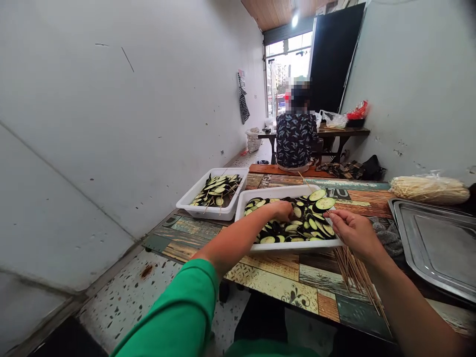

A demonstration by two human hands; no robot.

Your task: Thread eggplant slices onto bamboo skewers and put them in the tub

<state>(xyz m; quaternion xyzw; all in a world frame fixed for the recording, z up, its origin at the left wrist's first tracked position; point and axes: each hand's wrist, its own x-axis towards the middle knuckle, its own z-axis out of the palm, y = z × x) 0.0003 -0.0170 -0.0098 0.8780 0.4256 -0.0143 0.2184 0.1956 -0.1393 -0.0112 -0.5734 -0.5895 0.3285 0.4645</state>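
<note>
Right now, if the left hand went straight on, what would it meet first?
Probably the eggplant slices in the white tray that the left hand reaches into; depth is unclear, so it may touch some already.

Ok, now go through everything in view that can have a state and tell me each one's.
Left hand: down among eggplant slices
Right hand: gripping a skewer, slices threaded on it
Near tub: uncovered, holding slices
Far tub: uncovered, holding skewered slices
Loose skewers: lying on the table, unwrapped
Pale bundle: wrapped in clear plastic
Ceiling light: lit
Other person: seated, back turned
</note>
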